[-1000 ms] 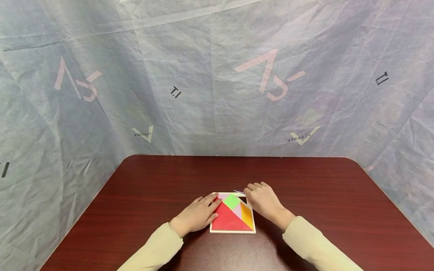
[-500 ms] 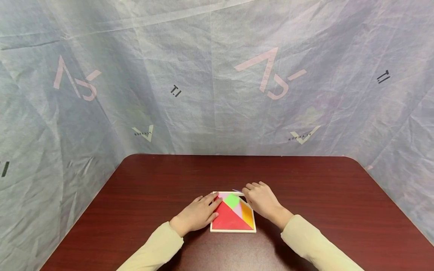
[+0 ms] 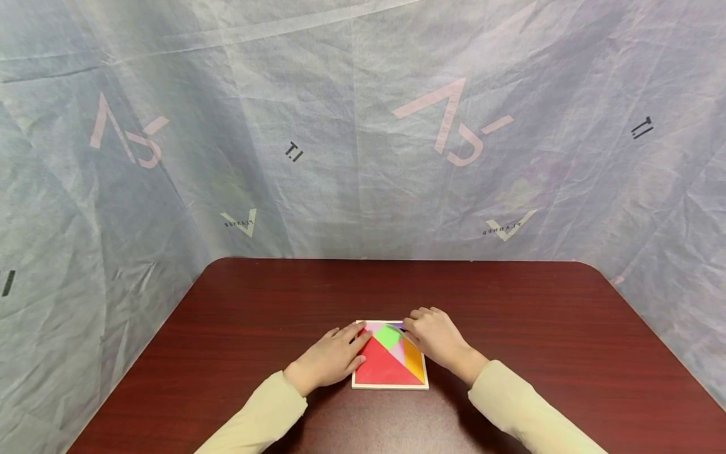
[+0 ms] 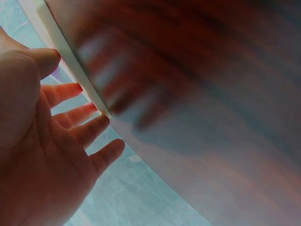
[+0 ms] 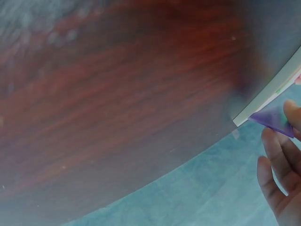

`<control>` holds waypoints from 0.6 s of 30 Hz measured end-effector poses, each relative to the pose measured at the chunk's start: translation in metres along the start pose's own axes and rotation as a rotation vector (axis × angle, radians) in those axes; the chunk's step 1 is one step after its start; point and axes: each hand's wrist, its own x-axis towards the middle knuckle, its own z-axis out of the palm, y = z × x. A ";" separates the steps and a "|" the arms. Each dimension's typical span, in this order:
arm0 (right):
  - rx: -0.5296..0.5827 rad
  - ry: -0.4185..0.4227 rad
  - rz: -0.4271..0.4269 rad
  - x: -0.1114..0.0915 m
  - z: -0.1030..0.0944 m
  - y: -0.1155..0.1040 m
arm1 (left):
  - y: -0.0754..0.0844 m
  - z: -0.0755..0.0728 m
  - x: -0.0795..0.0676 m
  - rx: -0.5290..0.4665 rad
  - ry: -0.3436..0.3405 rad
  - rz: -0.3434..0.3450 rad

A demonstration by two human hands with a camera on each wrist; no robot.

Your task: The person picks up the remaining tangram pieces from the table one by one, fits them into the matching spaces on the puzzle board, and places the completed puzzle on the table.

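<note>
A tangram tray (image 3: 391, 386) with a pale frame lies on the table. In it sit red pieces (image 3: 381, 366), a green square (image 3: 388, 336), pink pieces (image 3: 397, 353) and an orange piece (image 3: 414, 360). My left hand (image 3: 329, 358) rests on the tray's left side, fingers extended over the edge and the pieces. At the far right corner, my right hand (image 3: 437, 337) pinches a purple triangle (image 5: 273, 120) between thumb and fingers. The triangle is tilted at the tray's edge in the right wrist view. The fingers hide most of that corner in the head view.
The dark red wooden table (image 3: 272, 296) extends around the tray on all sides. Behind it hangs a grey printed cloth (image 3: 351, 189), which also comes round at both sides.
My right hand has brought the purple triangle down and nearer from beyond the far rim, over the dark gap at the far right corner. The left hand has stayed in place.
</note>
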 end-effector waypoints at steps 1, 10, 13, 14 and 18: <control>0.006 -0.006 0.003 0.000 0.000 0.000 | 0.000 0.000 0.000 -0.003 -0.001 0.000; 0.023 -0.040 0.008 -0.001 0.000 -0.002 | 0.000 0.001 0.000 -0.009 -0.006 0.001; 0.026 -0.044 0.006 -0.001 0.000 -0.002 | 0.000 0.000 0.000 -0.010 0.000 0.004; 0.024 -0.045 0.005 -0.001 0.001 -0.002 | 0.000 0.000 0.000 -0.009 0.001 0.004; 0.002 -0.040 -0.001 -0.001 0.001 -0.003 | 0.000 0.000 0.000 -0.004 0.013 0.010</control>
